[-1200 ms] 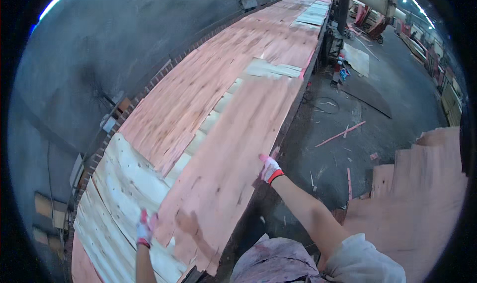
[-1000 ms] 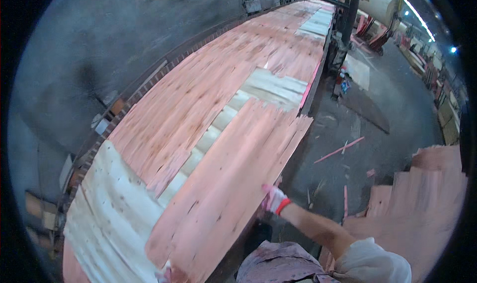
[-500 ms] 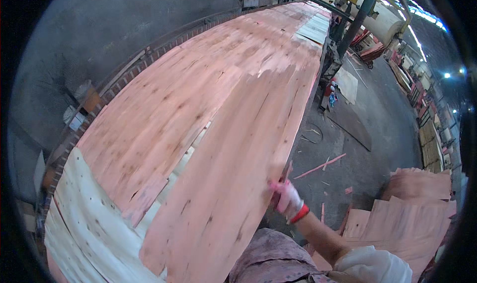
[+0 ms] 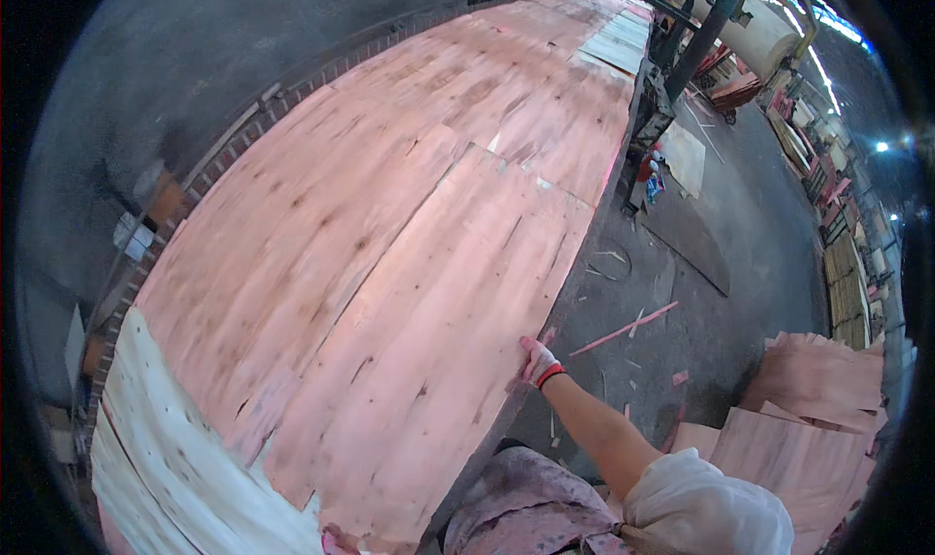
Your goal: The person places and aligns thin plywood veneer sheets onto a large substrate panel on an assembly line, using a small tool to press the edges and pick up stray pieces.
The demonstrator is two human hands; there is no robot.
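Note:
A long pink-stained wood veneer sheet [image 4: 419, 331] lies along the near right side of a long table. My right hand [image 4: 539, 362], in a pink-stained white glove with a red cuff, grips its right edge, thumb on top and the other fingers hidden. The sheet meets another pink veneer sheet [image 4: 292, 214] along a narrow seam on its left. Pale veneer [image 4: 185, 438] shows at the near left. At the lower edge, by the sheet's near corner, a small patch of pink glove shows, seemingly my left hand [image 4: 336, 541]; its fingers cannot be made out.
A slatted rail [image 4: 234, 144] runs along the table's far left side. A dark green post [image 4: 709, 39] and machinery stand at the far right end. Veneer pieces [image 4: 794, 467] are stacked at the lower right. Scraps, including a pink strip [image 4: 623, 329], litter the floor.
The pink sheet has shifted left and settled flat, narrowing the pale gap beside it to a thin seam. My right hand has moved slightly left and up with its edge.

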